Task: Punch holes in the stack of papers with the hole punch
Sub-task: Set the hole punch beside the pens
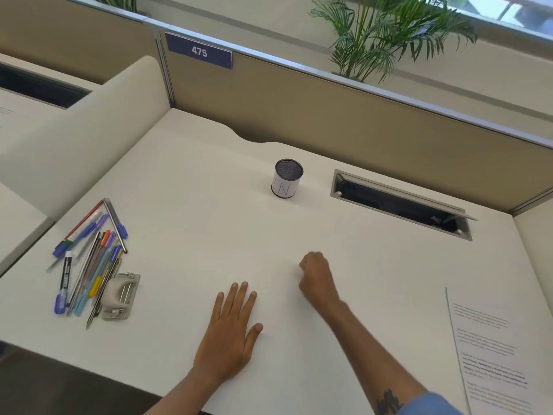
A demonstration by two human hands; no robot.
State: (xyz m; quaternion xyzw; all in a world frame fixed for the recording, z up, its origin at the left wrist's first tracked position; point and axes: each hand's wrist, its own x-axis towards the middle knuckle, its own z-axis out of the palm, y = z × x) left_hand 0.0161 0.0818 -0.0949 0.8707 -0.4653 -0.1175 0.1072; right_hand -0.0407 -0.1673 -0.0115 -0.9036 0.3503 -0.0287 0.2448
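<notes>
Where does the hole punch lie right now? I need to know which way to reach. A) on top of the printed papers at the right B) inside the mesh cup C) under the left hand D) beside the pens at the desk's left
D: the hole punch lies against the pile of pens at the desk's left, far from the papers at the right edge.

White desk (209,223) — pens (89,259), hole punch (121,296), papers (502,354)

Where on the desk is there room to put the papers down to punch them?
The desk is bare between the pen cup and the left hand, and between the right hand and the papers. It is crowded at the left, with pens and hole punch.
</notes>
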